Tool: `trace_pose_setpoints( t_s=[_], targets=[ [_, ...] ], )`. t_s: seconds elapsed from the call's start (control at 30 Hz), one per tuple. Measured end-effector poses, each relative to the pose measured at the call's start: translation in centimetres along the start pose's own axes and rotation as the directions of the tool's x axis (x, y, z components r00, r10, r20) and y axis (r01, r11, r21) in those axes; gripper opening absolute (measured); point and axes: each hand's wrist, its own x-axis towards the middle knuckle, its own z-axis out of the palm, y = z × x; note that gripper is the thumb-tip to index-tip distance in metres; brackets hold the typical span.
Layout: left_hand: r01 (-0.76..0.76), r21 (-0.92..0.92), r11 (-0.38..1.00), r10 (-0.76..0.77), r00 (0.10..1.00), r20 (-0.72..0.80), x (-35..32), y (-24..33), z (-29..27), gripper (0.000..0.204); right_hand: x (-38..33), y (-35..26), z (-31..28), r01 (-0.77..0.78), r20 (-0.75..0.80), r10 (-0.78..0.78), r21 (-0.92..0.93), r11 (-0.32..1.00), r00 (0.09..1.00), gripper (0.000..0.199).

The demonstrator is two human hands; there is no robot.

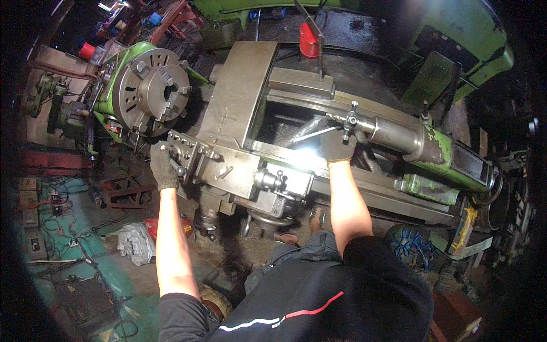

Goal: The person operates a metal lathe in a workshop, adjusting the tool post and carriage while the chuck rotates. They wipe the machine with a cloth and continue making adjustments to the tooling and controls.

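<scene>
My left hand (164, 166), in a dark work glove, is at the left end of the tool post (185, 151), its fingers curled in at the bolted edge beside a ball-ended lever (180, 171). Whatever it holds there is hidden. My right hand (338, 147), also gloved, reaches over the lathe bed, just below a chuck with cross handles (351, 120) on the tailstock quill (393, 134). Dark glove and shadow hide its fingers. A bright thin strip (318, 134) shows beside that hand. The cross slide (231, 174) lies between both hands.
At the left stands the big lathe chuck (162, 94) with stepped jaws. The green tailstock (444, 154) is at the right. A flat metal cover (239, 85) spans the bed. A red cup (309, 41) stands behind; cables and a grey bag (135, 242) lie on the floor.
</scene>
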Motion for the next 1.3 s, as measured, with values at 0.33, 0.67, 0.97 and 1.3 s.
trace_pose_setpoints(
  t_s=[0.33, 0.67, 0.97, 1.3],
  targets=[
    [0.072, -0.038, 0.997, -0.072, 0.997, 0.008, 0.1, -0.1, 0.2, 0.027, 0.6, -1.3, -0.5, -0.224, 0.207, 0.211, 0.041, 0.974, 0.955, 0.047],
    [-0.01, 0.156, 0.988, 0.008, 1.0, 0.013, -0.2, -1.0, -0.5, 0.029, 0.4, -1.0, -0.9, -0.133, 0.329, 0.172, -0.138, 0.982, 0.929, 0.06],
    [-0.071, -0.02, 0.997, 0.071, 0.997, -0.006, 0.4, -0.8, 0.8, 0.025, 2.7, -3.1, -4.4, 0.12, 0.109, -0.117, -0.017, 0.993, 0.987, 0.043],
    [-0.04, 0.013, 0.999, 0.04, 0.999, 0.006, 0.3, -2.3, -0.5, 0.028, 4.7, -2.5, -5.2, 0.36, 0.648, -0.098, -0.535, -0.764, 0.755, 0.052]
  ],
)
